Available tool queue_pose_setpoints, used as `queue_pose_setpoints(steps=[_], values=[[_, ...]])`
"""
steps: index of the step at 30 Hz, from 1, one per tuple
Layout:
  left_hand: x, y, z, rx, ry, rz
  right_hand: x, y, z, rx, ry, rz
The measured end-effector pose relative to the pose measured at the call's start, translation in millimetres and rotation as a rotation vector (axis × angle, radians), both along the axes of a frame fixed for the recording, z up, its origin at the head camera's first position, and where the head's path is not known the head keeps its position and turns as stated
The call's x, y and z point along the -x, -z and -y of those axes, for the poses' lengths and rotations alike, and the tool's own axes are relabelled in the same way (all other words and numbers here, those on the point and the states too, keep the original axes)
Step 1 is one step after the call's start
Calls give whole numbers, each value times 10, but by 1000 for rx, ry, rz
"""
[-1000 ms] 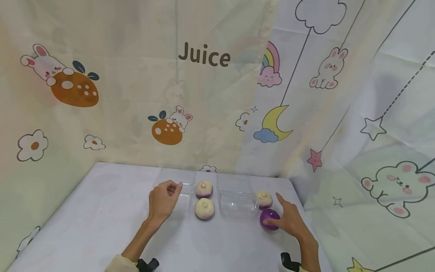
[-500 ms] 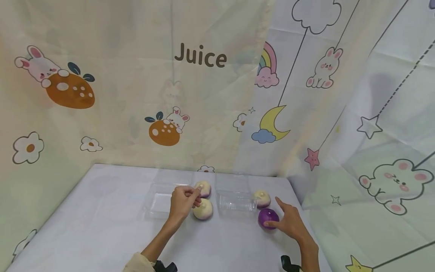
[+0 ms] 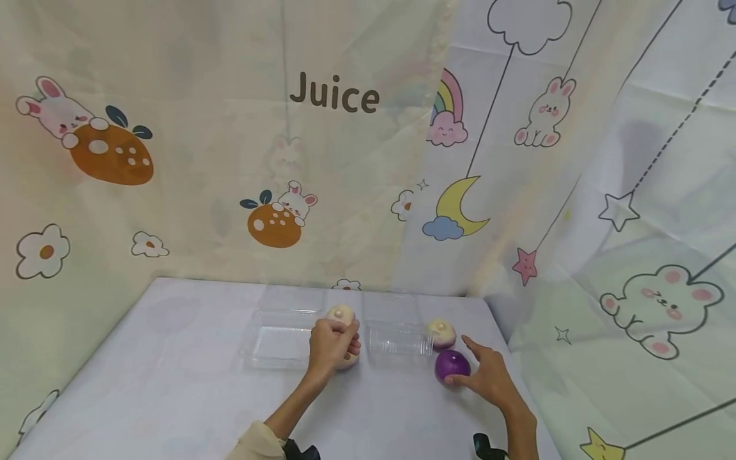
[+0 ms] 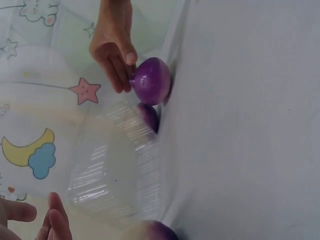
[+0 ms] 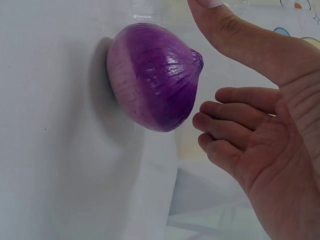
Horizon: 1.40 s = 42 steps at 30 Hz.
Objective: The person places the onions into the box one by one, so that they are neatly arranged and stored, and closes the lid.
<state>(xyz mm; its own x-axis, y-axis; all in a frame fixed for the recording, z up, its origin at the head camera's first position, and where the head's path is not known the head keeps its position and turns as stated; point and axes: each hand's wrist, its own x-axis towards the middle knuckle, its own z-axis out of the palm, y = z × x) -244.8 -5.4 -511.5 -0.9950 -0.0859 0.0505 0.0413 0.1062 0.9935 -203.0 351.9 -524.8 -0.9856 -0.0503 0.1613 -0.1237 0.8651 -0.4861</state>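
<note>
Purple onion (image 3: pixel 452 364) stands on the surface (image 3: pixel 391 412), just off the palm side of the right hand (image 3: pixel 490 374), its stem-to-base axis roughly upright and the stem level with the gap between thumb and fingers. That hand is the nearer, thumb and fingers spread apart; whether they touch cannot be told. The left hand (image 3: pixel 330 348), well apart, hangs by pale bulbs (image 3: pixel 340 312), thumb and fingers parted

Noted at rear: cream fabric curtain (image 3: pixel 195 147), printed with dark-brown "Juice" lettering (image 3: pixel 335 94), two orange oval fruits (image 3: pixel 112 154) with white rabbits (image 3: pixel 57 118) and white-petalled flowers (image 3: pixel 43 251). To right: pale fabric drape (image 3: pixel 575 236) with yellow crescent moon (image 3: pixel 453 199) overlapped by blue cloud (image 3: pixel 444 228), pink five-pointed star (image 3: pixel 526 266) and black-outlined rabbit (image 3: pixel 546 115). Below both: flat white table surface (image 3: pixel 144 396) with straight edges.
</note>
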Motion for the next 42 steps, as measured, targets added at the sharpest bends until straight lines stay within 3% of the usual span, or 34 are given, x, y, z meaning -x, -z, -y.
queue_pose_setpoints(steps=[8,14,21,30,42], values=[[-14,74,-142,2,14,37,-32,75,-3,20,5,19],[-4,102,-195,10,27,25,-64,94,11,33,13,49],[8,139,-253,28,11,55,-94,152,17,55,15,30],[11,210,-309,53,-32,44,-127,243,1,90,14,11],[25,212,-327,19,0,66,-134,296,-25,134,-4,-44]])
